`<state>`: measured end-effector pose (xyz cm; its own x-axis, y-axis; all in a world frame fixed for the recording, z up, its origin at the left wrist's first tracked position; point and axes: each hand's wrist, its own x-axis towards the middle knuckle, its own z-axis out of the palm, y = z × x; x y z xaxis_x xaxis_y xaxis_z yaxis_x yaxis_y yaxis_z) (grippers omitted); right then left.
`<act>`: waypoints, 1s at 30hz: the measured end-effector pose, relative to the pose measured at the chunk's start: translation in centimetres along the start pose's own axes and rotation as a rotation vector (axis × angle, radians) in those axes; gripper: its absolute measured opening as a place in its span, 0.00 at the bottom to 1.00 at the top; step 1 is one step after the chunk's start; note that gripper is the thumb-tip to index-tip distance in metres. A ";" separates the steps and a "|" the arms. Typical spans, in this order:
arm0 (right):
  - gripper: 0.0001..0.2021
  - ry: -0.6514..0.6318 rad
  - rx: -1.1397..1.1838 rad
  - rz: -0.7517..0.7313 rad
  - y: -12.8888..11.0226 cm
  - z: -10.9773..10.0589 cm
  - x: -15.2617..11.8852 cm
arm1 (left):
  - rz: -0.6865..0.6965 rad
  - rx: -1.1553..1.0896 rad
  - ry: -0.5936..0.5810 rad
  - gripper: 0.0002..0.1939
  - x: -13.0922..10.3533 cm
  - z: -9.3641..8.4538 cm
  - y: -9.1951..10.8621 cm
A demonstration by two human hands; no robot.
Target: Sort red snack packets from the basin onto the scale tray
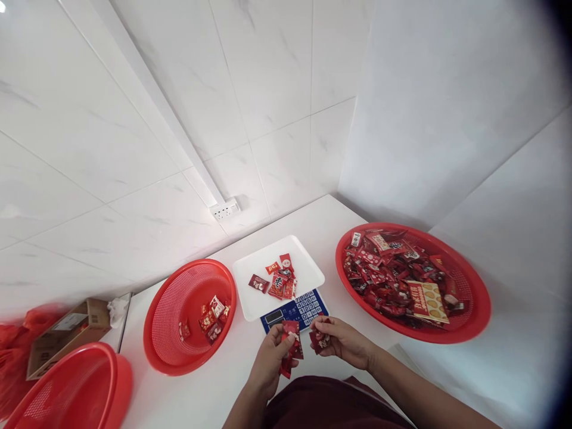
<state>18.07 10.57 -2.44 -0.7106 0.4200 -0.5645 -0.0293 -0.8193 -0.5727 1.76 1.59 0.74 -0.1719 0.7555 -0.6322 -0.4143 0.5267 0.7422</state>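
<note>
My left hand (273,357) is closed around red wrapped packets (292,339), in front of the scale. Close to its right, my right hand (342,339) pinches a dark red packet (320,337). Both hands are near the lower edge of a blue digital scale (290,310) with a keypad. The white tray (250,303) on the scale bears several red packets (277,283). To the right stands a wide red basket (480,310) heaped with wrapped packets (379,268). A second red basket (163,304) left of the tray holds several packets (208,320).
Another red basket (117,387) sits at the lower left, beside a cardboard box (67,333) and red plastic bags (13,357). A power socket (224,209) is on the tiled wall behind the white table (308,220).
</note>
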 end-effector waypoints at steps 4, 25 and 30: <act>0.20 0.035 -0.135 0.020 0.1 0.3 0.1 | 0.022 0.022 -0.036 0.20 -0.1 0.0 0.1; 0.17 0.230 -0.235 -0.170 -0.9 0.8 0.6 | -0.060 -0.350 0.070 0.12 0.5 -0.6 0.7; 0.16 0.258 -0.162 -0.179 -1.4 0.5 0.6 | -0.039 -0.479 -0.013 0.19 0.3 -1.0 1.4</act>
<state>17.29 11.79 -1.68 -0.5023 0.6530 -0.5668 -0.0109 -0.6602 -0.7510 0.20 2.17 1.34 -0.1377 0.7450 -0.6527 -0.7860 0.3188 0.5297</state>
